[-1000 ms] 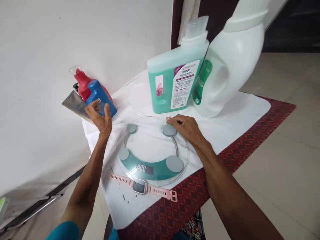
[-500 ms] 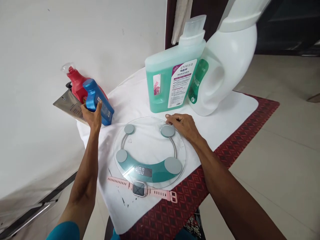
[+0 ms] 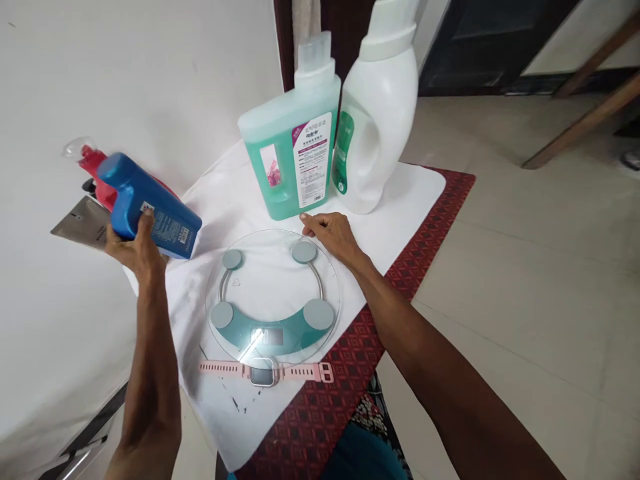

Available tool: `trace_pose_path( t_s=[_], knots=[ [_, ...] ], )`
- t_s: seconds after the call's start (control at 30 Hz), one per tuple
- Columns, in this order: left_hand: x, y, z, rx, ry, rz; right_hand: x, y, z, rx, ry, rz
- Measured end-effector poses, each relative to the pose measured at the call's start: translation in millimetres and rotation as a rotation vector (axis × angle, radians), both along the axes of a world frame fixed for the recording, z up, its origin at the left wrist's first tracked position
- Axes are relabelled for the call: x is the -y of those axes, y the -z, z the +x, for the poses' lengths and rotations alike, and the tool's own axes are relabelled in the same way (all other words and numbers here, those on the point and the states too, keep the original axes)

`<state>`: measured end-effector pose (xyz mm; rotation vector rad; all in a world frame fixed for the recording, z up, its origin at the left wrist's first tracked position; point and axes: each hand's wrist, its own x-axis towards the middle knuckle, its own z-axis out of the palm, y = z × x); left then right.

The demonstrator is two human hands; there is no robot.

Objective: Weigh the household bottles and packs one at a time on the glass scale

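My left hand point(image 3: 134, 250) is wrapped around a blue bottle point(image 3: 150, 207), which leans to the left with its printed back label facing me. A red bottle point(image 3: 105, 190) and a grey-brown pouch point(image 3: 83, 223) are partly hidden behind it. My right hand point(image 3: 333, 233) has its fingers curled in and rests by the far right rim of a round glass bathroom scale point(image 3: 270, 283). Nothing shows in that hand. Close to its fingertips is the base of a green liquid bottle point(image 3: 273, 180). The scale's display point(image 3: 267, 336) is lit, but its digits are washed out.
A large white bottle with a green label point(image 3: 383, 120) stands beside the green one. In front of the scale lies a pink-strapped watch point(image 3: 263, 372). White cloth point(image 3: 400, 193) covers a red patterned tablecloth point(image 3: 430, 247). A white wall point(image 3: 150, 73) borders the left side.
The blue bottle has tilted further left and come nearer with my left hand, apparently lifted. My right hand stays by the scale. The whole view has shifted to the right.
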<state>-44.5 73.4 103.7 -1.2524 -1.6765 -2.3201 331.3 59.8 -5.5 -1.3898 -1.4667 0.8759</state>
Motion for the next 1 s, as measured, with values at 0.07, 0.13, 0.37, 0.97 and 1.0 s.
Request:
trace_pose_path(
  t_s=[0.07, 0.13, 0.37, 0.97, 1.0],
  knots=[
    [19, -14.1, 11, -0.016, 0.127, 0.047, 0, -0.8, 0, -0.002, 0.008, 0.006],
    [41, -24.3, 28, -0.002, 0.260, 0.025, 1, -1.3, 0, -0.006, 0.017, -0.001],
    [105, -6.8, 89, 0.024, 0.471, -0.208, 1, -2.6, -1, -0.064, 0.024, 0.012],
    [102, 24.4, 58, -0.114, 0.674, -0.300, -1, 5.3, 2, -0.106, 0.024, 0.058],
    [98, 30.4, 45, -0.052, 0.654, -0.309, -2, 6.8, 2, -0.116, 0.025, 0.070]
  ],
)
